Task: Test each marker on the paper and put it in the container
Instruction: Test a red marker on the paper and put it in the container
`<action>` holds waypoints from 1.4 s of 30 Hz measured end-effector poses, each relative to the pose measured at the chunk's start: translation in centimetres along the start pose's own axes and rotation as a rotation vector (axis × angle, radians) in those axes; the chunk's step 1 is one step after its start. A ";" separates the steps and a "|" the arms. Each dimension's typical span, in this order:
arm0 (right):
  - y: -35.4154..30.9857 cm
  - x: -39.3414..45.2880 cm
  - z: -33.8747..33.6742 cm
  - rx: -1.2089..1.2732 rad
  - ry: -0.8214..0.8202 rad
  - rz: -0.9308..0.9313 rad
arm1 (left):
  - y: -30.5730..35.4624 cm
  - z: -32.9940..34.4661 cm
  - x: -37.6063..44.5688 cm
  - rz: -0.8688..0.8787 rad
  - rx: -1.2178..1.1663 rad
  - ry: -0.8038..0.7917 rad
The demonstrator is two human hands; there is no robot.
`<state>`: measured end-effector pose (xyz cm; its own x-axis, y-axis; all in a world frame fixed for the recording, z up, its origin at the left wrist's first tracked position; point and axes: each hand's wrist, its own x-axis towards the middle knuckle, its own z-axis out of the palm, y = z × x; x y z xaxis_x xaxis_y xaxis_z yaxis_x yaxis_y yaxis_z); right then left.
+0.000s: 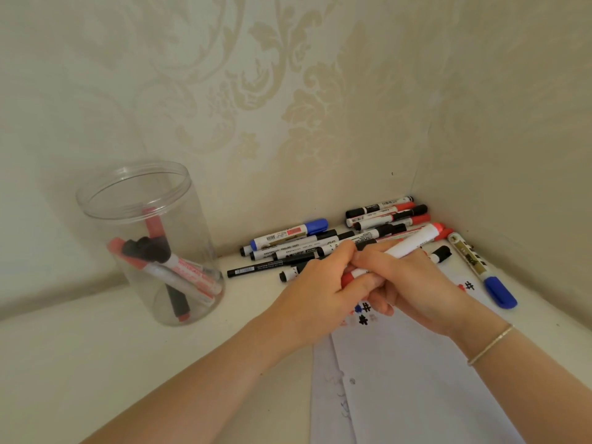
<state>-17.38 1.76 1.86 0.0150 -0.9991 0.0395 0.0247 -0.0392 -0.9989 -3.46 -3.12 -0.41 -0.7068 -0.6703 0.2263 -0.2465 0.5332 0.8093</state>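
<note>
A white marker with red ends (413,242) slants across the middle of the head view. My right hand (413,283) grips its barrel, and my left hand (320,283) pinches its red cap end (347,278) from the left. Both hands hover over a white sheet of paper (416,379) bearing small black, blue and red test marks (363,315). A clear plastic jar (144,238) stands at the left with several red and black markers inside. A pile of loose markers (320,243) lies behind the hands along the wall.
A blue-capped marker (480,270) lies to the right on the paper's far edge. Patterned walls meet in a corner (416,187) right behind the pile. The white tabletop (96,363) stretches to the front left.
</note>
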 end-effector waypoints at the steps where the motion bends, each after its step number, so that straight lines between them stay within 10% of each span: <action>1: 0.1 0.0 -0.1 0.012 -0.004 0.006 | 0.1 0.0 0.0 0.000 0.007 0.016; 10: 1.0 0.6 -0.2 -0.150 0.270 0.003 | -0.6 0.1 0.7 -0.082 0.098 -0.105; 24: -0.6 0.6 -0.8 -0.115 -0.041 0.047 | -0.4 -1.1 0.3 -0.093 -0.107 -0.208; 42: 3.5 -0.8 -1.9 -0.147 0.531 0.077 | -1.4 -2.0 -0.6 -0.124 0.662 -0.314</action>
<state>-19.16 2.40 -1.68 -0.4959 -0.8683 -0.0136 -0.0969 0.0708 -0.9928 -1.41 -4.49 -0.58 -0.7796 -0.6195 -0.0918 -0.6149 0.7293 0.3000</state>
